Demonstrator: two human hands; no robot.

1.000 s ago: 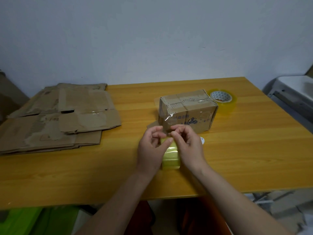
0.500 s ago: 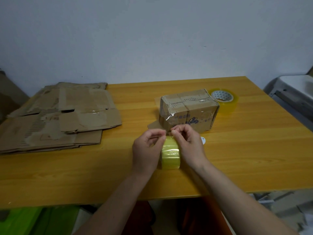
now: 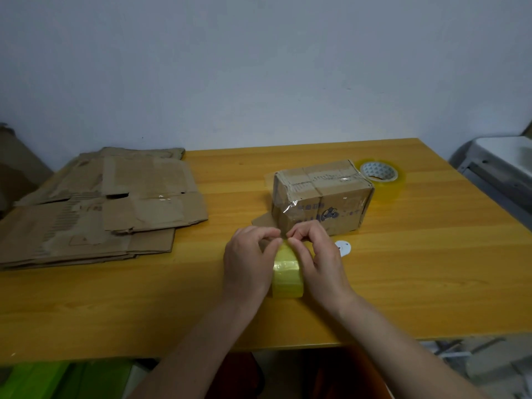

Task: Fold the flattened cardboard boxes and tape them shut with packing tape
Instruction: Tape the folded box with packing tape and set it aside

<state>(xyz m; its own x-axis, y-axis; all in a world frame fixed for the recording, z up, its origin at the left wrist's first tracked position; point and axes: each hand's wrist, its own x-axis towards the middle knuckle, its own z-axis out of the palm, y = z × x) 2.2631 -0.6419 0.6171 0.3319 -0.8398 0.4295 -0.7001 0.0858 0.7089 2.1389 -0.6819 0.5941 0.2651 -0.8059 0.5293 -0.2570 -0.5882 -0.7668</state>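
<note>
Both hands are down at the near middle of the bench [image 3: 431, 269], working one roll of yellowish packing tape [image 3: 287, 276] that stands on its edge between them. The left hand [image 3: 249, 262] cups the roll's left side, fingers curled over the top, thumb and forefinger pinching at the tape's surface up at the far end. The right hand [image 3: 318, 260] mirrors it on the right side, fingers curled, fingertips meeting the left hand's right at the top of the roll. Whether a loose tape end is caught between them is too small to tell.

Just beyond the hands sits a folded cardboard box [image 3: 321, 197], closed, with clear tape across its top and down its front face; a small flap pokes out at its lower left. Behind its right corner lies a second tape roll [image 3: 380, 175], flat on the bench. A small white disc [image 3: 342, 248] lies just right of the right hand. Over on the left side, well apart, a stack of flattened cardboard boxes [image 3: 98, 208] lies on the bench.
</note>
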